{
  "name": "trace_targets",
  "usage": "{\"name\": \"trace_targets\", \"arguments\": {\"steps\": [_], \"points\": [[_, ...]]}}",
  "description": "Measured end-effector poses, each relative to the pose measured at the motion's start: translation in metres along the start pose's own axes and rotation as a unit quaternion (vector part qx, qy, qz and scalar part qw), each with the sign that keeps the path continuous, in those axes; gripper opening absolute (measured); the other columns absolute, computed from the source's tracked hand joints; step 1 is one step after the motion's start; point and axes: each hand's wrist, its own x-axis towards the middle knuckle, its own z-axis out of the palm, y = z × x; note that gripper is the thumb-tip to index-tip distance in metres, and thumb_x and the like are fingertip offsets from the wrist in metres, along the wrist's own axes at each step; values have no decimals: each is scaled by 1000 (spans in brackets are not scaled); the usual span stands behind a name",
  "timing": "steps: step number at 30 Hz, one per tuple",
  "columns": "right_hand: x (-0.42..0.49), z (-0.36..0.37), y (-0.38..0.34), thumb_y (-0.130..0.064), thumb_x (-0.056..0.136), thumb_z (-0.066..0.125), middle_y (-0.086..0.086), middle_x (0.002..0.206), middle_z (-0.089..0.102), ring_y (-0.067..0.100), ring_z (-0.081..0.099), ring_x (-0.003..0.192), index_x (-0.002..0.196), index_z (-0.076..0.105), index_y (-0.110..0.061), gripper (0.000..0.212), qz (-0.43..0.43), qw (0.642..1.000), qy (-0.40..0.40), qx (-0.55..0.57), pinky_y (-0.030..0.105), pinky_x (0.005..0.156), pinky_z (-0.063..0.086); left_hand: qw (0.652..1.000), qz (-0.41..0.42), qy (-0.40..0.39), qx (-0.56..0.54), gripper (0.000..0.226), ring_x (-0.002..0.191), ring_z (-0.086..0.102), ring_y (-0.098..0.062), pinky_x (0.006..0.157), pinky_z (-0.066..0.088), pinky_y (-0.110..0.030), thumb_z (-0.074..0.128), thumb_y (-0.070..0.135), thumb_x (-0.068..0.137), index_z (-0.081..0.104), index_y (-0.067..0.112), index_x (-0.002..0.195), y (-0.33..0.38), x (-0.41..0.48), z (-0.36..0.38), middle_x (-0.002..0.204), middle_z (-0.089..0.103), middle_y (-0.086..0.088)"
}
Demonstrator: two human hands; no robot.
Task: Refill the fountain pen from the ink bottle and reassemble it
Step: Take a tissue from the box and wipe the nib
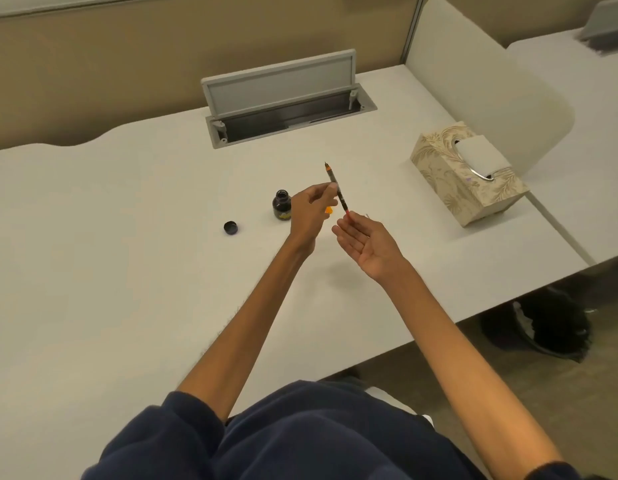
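Dark blue sleeves, pushed up, both forearms bare over a pale desk.

Left hand: fingertips pinched on the middle of the pen, held above the desk, tip pointing up and away.

Right hand: palm up, fingers loosely spread, fingertips at the pen's red lower end; whether they grip it is unclear.

Ink bottle: uncapped, upright on the desk, just left of the left hand.

Bottle cap: on the desk, left of the bottle, apart from it.

Small orange piece: partly hidden behind the left hand, possibly a pen part.

Tissue box: patterned, far right.

Cable hatch: lid raised, rear of desk.
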Motion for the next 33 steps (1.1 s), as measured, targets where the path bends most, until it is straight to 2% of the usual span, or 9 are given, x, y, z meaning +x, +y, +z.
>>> {"name": "trace_targets", "arguments": {"steps": [4,7,13,19,23,27,29,33], "points": [[1,-6,-2,-26,93,65,10,110,74,24,73,97,111,68,-8,26,-13,995,-17,-94,33,83,59,1000,6,-22,-11,24,81,71,0,85,52,-32,63,28,95,69,9,108,2,-2,2,94,74,2],[-1,-10,-6,-25,92,64,11,110,74,25,73,98,116,67,-5,31,-38,988,-9,-151,36,88,57,999,2,-33,-18,21,80,72,-1,89,52,-36,65,27,94,69,10,106,2,-3,3,91,74,2],[-6,-23,-19,-26,91,64,8,104,75,23,74,93,113,70,-8,29,-108,957,49,-264,37,88,55,998,-7,-61,-16,32,86,72,-6,81,51,-31,63,29,95,68,4,114,-4,-3,11,100,74,-3],[9,-49,-51,-21,88,67,7,97,76,21,75,84,105,72,-8,21,-177,935,136,-277,29,73,52,996,-25,-81,4,28,78,72,-5,74,48,-30,62,27,95,69,4,110,-6,-1,35,94,73,-2],[25,-71,-81,-22,88,66,2,89,74,16,74,75,95,71,-13,12,-215,918,162,-291,26,68,48,995,-35,-93,21,26,76,71,-4,73,48,-29,62,27,95,70,7,110,-7,6,58,94,73,-1],[42,-92,-116,-20,88,66,1,87,74,14,72,69,87,70,-16,7,-245,902,198,-295,17,58,45,993,-45,-106,23,22,78,70,-7,74,48,-30,62,26,95,70,10,108,-5,13,87,92,72,0],[52,-104,-133,-20,86,66,-1,85,74,13,73,67,86,71,-16,6,-258,893,218,-299,18,59,45,993,-50,-107,24,21,79,69,-10,75,48,-31,63,26,95,70,10,107,-2,19,101,92,72,-1],[72,-125,-164,-18,81,68,-4,82,74,15,73,67,87,74,-14,9,-283,872,250,-313,30,70,57,992,-55,-108,25,21,80,68,-12,74,49,-30,63,26,94,70,11,105,1,31,128,90,72,-1]]}}
